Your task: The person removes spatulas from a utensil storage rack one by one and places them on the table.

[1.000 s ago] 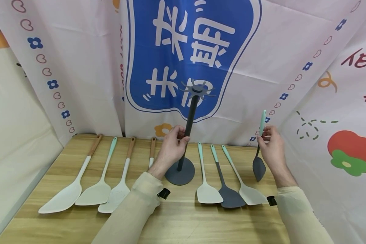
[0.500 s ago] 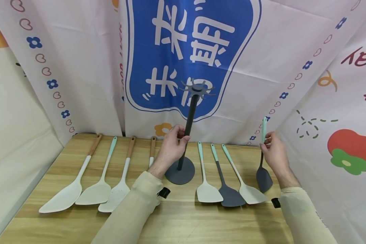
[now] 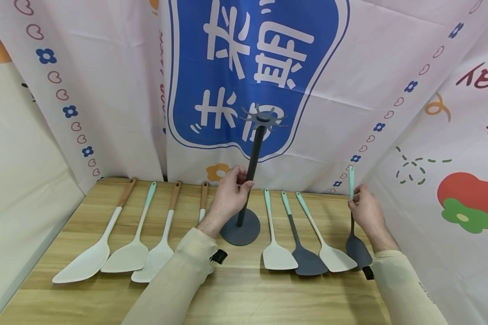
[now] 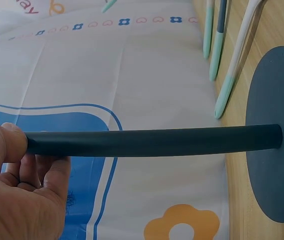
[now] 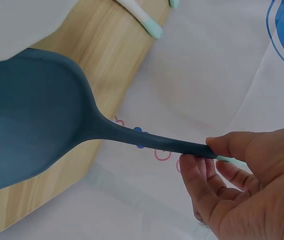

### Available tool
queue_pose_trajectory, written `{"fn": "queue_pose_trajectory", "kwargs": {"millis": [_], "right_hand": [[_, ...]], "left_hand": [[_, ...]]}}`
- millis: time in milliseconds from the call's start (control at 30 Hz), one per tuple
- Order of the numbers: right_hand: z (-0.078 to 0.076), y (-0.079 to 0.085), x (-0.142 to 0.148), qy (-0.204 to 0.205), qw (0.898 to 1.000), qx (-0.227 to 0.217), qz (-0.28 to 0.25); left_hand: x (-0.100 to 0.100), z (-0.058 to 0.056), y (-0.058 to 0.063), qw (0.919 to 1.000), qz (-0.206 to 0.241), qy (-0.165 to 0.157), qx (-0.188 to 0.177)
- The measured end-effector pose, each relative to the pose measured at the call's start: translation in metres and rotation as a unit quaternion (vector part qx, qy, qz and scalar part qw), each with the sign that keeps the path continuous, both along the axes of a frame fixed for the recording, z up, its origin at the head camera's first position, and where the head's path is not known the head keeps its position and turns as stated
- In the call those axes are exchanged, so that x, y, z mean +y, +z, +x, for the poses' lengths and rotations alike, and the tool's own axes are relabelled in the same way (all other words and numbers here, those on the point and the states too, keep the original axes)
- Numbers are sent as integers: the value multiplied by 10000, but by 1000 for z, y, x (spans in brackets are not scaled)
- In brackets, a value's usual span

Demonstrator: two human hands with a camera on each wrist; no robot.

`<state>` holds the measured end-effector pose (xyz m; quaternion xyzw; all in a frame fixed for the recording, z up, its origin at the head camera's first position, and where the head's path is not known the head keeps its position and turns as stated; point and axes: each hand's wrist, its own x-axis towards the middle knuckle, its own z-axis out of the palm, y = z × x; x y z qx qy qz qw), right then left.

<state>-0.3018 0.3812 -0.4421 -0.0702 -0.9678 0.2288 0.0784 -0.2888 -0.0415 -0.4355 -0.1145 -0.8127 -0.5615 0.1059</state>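
My left hand (image 3: 230,194) grips the dark pole of an upright utensil stand (image 3: 255,155), which has a round base and a ring of hooks on top. In the left wrist view, thumb and fingers wrap the pole (image 4: 157,142). At the table's right end my right hand (image 3: 365,208) pinches a dark grey spatula (image 3: 358,250) where its mint handle meets the grey shaft. The spatula's handle points up and its blade hangs low beside a pale spatula (image 3: 336,259). In the right wrist view the dark blade (image 5: 36,115) fills the left side.
Right of the stand lie a white spatula (image 3: 277,257) and another dark grey spatula (image 3: 309,262), both mint-handled. Several pale utensils, such as a wooden-handled one (image 3: 85,262), lie to the left, one partly behind my left arm. A printed curtain (image 3: 122,113) backs the wooden table (image 3: 244,289).
My right hand has come down and slightly right with the dark spatula, its blade dropping towards the table and turning its face more to view. The left hand and stand stay put.
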Motion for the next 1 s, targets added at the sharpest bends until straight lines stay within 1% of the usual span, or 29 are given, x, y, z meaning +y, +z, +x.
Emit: {"fn": "queue_pose_trajectory", "kwargs": {"millis": [133, 367, 500, 600, 633, 667, 733, 867, 900, 967, 1000], "right_hand": [[0, -4, 1, -58, 10000, 15, 29], [-7, -15, 6, -142, 9998, -45, 123], [-10, -21, 10, -67, 9999, -109, 56], [-15, -29, 15, 30, 9999, -121, -54], [-17, -32, 17, 51, 9998, -145, -96], [-22, -40, 22, 104, 9998, -62, -138], [-24, -46, 24, 132, 9997, -65, -178], [-24, -52, 19, 151, 9998, -98, -118], [-20, -47, 13, 120, 9997, -178, -85], [-22, -51, 13, 113, 9996, -237, -95], [-26, -56, 17, 125, 9995, -251, -107]], "left_hand": [[0, 0, 0, 10000, -10, 13, 5], [0, 0, 0, 10000, -5, 14, 10], [0, -1, 0, 10000, -22, 19, 16], [0, -1, 0, 10000, -37, 23, 23], [0, -1, 0, 10000, -42, 25, 19], [0, -1, 0, 10000, -45, 26, 17], [0, -1, 0, 10000, -47, 25, 4], [0, 0, 0, 10000, -49, 24, -22], [0, -1, 0, 10000, -47, 23, -25], [0, -1, 0, 10000, -38, 24, -30], [1, -1, 0, 10000, -35, 24, -33]]}}
